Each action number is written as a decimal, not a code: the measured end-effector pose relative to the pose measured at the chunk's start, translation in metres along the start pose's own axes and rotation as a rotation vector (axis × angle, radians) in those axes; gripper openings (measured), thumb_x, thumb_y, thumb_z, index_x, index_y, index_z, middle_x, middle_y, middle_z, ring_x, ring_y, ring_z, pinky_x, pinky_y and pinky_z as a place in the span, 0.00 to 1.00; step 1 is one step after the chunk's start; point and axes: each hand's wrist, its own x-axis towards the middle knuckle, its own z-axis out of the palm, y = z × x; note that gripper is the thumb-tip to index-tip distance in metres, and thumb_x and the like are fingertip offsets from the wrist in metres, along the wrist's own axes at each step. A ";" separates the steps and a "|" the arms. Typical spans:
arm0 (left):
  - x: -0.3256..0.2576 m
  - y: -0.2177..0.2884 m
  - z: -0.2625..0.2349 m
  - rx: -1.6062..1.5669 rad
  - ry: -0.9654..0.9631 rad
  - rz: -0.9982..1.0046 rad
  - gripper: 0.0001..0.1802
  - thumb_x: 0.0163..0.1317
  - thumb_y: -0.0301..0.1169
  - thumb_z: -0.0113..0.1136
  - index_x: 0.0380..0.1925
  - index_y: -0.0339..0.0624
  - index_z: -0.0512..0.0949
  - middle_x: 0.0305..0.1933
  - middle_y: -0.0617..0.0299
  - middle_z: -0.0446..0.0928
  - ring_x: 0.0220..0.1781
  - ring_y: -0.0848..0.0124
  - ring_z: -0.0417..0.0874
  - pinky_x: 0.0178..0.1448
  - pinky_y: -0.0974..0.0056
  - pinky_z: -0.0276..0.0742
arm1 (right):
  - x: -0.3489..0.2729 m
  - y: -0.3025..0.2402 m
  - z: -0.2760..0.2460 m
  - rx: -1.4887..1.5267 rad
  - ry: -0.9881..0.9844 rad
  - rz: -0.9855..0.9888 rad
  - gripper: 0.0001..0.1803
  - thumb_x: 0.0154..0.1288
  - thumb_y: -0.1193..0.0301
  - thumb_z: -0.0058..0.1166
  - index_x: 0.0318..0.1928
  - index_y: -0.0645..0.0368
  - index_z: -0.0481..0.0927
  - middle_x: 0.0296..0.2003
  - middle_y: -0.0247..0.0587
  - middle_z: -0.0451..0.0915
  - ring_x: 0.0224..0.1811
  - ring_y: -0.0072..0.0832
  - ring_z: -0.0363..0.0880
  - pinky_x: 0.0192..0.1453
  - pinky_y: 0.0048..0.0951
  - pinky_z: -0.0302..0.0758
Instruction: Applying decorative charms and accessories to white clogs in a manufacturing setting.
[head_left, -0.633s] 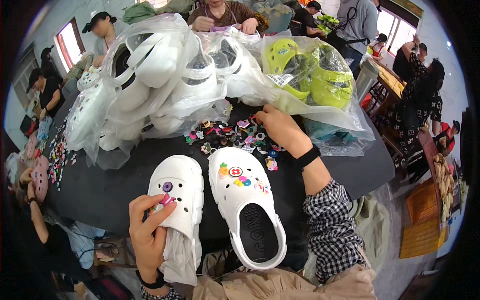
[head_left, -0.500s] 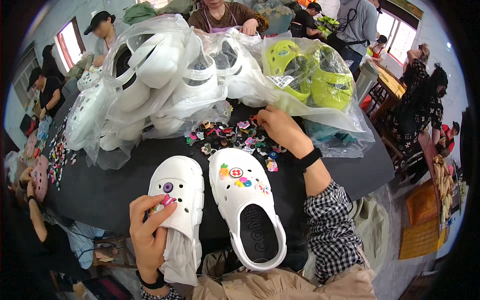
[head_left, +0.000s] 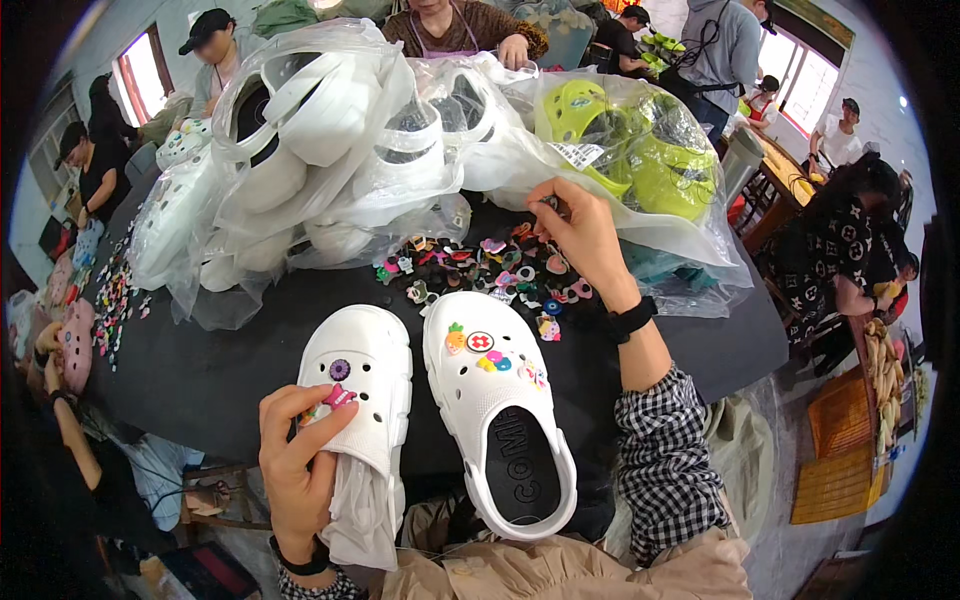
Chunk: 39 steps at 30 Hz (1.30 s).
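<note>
My left hand point(head_left: 300, 450) is wrapped around the left side of a white clog point(head_left: 375, 335), fingers over its upper beside a pink star charm point(head_left: 339, 396). A purple round charm point(head_left: 340, 370) sits nearer that clog's toe, and crumpled wrapping point(head_left: 360, 510) fills its opening. To its right lies a second white clog point(head_left: 455, 395), bearing a pineapple charm point(head_left: 456, 339), a red-and-white round one point(head_left: 480, 342) and other colourful charms. Above a pile of loose charms point(head_left: 470, 265), my right hand point(head_left: 578, 232) is raised, thumb and fingers pinched on something small and dark that I cannot make out.
Bagged white clogs point(head_left: 330, 130) heap up along the table's far side, with bagged lime-green clogs point(head_left: 670, 175) to their right. More charms point(head_left: 118, 285) are scattered on the black table point(head_left: 230, 375) at left. Several people work around the room; one point(head_left: 465, 30) sits opposite.
My right hand has lifted away from the charm pile, up and slightly right, with its fingers now pinched. My left hand keeps its hold on the clog.
</note>
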 end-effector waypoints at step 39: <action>0.026 0.044 -0.041 0.242 -0.466 0.164 0.27 0.64 0.17 0.50 0.64 0.36 0.75 0.73 0.45 0.67 0.71 0.44 0.68 0.75 0.50 0.63 | -0.010 -0.038 0.008 0.590 -0.311 -0.038 0.10 0.71 0.82 0.53 0.50 0.64 0.79 0.36 0.36 0.83 0.39 0.21 0.85 0.44 0.26 0.83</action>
